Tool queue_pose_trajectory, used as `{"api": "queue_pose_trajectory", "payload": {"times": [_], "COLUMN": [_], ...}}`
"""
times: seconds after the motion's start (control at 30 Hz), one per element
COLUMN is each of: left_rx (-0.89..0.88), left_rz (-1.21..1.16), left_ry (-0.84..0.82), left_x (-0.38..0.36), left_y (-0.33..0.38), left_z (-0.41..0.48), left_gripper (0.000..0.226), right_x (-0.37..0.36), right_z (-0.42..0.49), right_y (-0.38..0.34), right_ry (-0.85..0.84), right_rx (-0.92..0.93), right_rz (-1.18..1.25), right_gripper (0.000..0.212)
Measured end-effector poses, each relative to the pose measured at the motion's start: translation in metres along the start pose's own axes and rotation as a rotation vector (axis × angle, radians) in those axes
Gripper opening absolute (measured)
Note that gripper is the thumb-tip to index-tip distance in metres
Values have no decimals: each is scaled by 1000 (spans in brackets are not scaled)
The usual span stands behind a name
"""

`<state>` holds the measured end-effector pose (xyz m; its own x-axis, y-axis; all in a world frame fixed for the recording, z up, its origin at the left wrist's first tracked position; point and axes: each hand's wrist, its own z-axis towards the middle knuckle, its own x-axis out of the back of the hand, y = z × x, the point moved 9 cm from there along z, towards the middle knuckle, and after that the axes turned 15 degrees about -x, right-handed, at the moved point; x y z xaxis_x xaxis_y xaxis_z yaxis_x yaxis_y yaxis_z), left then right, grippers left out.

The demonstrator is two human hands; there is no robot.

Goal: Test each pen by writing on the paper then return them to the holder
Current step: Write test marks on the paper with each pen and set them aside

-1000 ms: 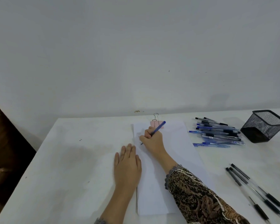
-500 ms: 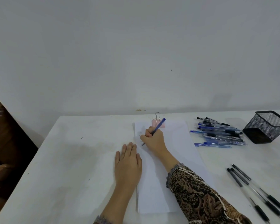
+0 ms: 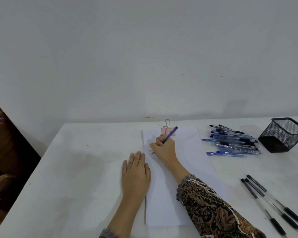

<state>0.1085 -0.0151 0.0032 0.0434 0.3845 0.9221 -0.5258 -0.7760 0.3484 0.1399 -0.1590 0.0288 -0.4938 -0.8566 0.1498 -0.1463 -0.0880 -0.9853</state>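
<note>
A stack of white paper (image 3: 187, 152) lies in the middle of the table, clipped at its far edge by a pink binder clip (image 3: 168, 129). My right hand (image 3: 165, 148) grips a blue pen (image 3: 170, 134) with its tip on the upper left of the sheet, beside a few short written lines. My left hand (image 3: 136, 174) lies flat with straight fingers on the paper's left edge. A pile of several blue and black pens (image 3: 234, 141) sits to the right. The black mesh holder (image 3: 282, 134) stands at the far right.
Three black pens (image 3: 272, 203) lie side by side near the table's right front. The white table (image 3: 76, 169) ends at a white wall behind and drops off on the left, where dark furniture shows.
My right hand has shifted slightly down the page while writing with the blue pen. My left hand stays flat on the paper's edge.
</note>
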Motion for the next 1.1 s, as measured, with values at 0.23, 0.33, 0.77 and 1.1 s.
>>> {"api": "queue_pose_trajectory", "payload": {"times": [0.23, 0.33, 0.77, 1.1], "left_rx": [-8, -12, -11, -14], "left_rz": [-9, -10, -21, -25], "left_ry": [24, 33, 57, 71], "left_x": [5, 6, 6, 3], "left_y": [2, 3, 4, 2], "left_z": [-1, -1, -1, 0], "left_gripper": [47, 47, 47, 46], "right_x": [6, 14, 68, 102], "right_z": [-1, -4, -47, -73], "right_y": [5, 18, 47, 50], "right_ry": [-15, -108, 82, 311], "right_rx": [-126, -350, -414, -405], "right_rz": [217, 662, 1242, 950], "right_gripper": [51, 48, 30, 27]}}
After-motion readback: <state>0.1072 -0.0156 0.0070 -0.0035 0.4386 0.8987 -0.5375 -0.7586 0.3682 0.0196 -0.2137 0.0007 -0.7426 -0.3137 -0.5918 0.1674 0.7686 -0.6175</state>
